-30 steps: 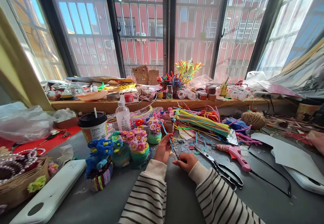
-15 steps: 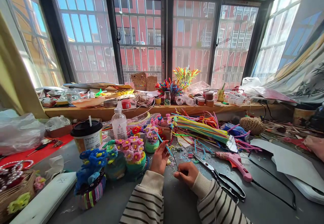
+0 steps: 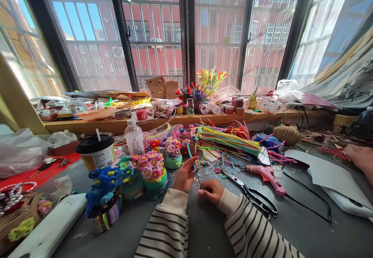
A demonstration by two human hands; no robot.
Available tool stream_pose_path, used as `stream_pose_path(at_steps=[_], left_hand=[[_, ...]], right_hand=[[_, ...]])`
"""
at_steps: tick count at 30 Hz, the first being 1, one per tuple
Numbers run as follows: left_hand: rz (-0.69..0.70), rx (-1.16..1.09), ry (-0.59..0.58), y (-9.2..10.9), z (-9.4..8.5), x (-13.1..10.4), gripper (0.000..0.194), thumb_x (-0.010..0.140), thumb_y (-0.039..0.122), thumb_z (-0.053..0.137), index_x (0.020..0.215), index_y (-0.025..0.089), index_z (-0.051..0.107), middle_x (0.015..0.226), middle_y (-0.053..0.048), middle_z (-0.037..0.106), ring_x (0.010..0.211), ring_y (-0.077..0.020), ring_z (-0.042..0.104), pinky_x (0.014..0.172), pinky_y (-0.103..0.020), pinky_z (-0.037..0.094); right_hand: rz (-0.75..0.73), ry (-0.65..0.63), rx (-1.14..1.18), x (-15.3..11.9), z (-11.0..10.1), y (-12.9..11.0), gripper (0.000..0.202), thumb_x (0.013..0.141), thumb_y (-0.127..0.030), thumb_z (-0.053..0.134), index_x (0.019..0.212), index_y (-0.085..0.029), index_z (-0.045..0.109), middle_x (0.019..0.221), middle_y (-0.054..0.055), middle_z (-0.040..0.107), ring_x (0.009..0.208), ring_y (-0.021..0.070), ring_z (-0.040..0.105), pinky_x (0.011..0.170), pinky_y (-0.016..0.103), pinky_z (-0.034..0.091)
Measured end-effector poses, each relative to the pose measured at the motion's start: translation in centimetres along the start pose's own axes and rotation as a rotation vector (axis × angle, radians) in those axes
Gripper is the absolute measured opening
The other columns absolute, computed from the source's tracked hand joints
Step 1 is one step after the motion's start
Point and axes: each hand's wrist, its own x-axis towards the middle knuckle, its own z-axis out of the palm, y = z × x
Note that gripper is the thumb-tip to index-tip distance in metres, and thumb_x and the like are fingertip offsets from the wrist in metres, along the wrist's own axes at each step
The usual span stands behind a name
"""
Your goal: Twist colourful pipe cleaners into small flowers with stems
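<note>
My left hand (image 3: 184, 176) is closed, its fingertips pinching a light-blue pipe cleaner (image 3: 189, 150) that sticks up at a slant. A thin dark stem (image 3: 199, 182) runs down from it to my right hand (image 3: 214, 192), where thumb and forefinger grip its lower end. Whether stem and pipe cleaner are joined is hidden by the left fingers. Just left of my hands stand flower pots of fuzzy pipe-cleaner flowers, one with pink blooms (image 3: 147, 164) and one with blue blooms (image 3: 103, 180). Black-handled scissors (image 3: 258, 198) lie open right of my right hand.
A pink glue gun (image 3: 268, 176) with a black cord lies beyond the scissors. Behind are a bundle of pipe cleaners (image 3: 233, 139), a bottle (image 3: 134, 137) and a lidded cup (image 3: 96, 151). Another person's hand (image 3: 357, 155) rests at the far right. A white power bank (image 3: 49, 227) lies front left.
My left hand and the pipe cleaner have shifted slightly; the pipe cleaner now stands more upright. Both hands keep their pinch. The view has tilted down a little.
</note>
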Motion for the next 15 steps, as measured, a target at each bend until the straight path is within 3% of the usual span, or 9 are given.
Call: stream_pose_path(at_steps=[7,15], left_hand=[[-0.011,0.024,0.037,0.1,0.3,-0.3,0.016,0.057,0.025,0.062,0.069,0.014,0.063,0.062,0.002,0.051,0.055,-0.0045,0.045,0.053,-0.016,0.038],[0.047,-0.045,0.051,-0.4,-0.7,0.6,0.014,0.059,0.026,0.061,0.068,0.016,0.063,0.063,0.002,0.053,0.055,-0.0048,0.046,0.052,-0.017,0.038]], right_hand=[[-0.009,0.038,-0.021,0.2,0.1,0.0,0.053,0.065,-0.064,0.031,0.04,-0.017,0.034,0.039,-0.003,0.032,0.038,0.006,0.026,0.038,0.02,0.019],[-0.006,0.096,-0.059,0.4,0.3,0.6,0.049,0.068,-0.055,0.037,0.038,-0.017,0.032,0.037,-0.004,0.031,0.038,0.0057,0.026,0.039,0.02,0.019]])
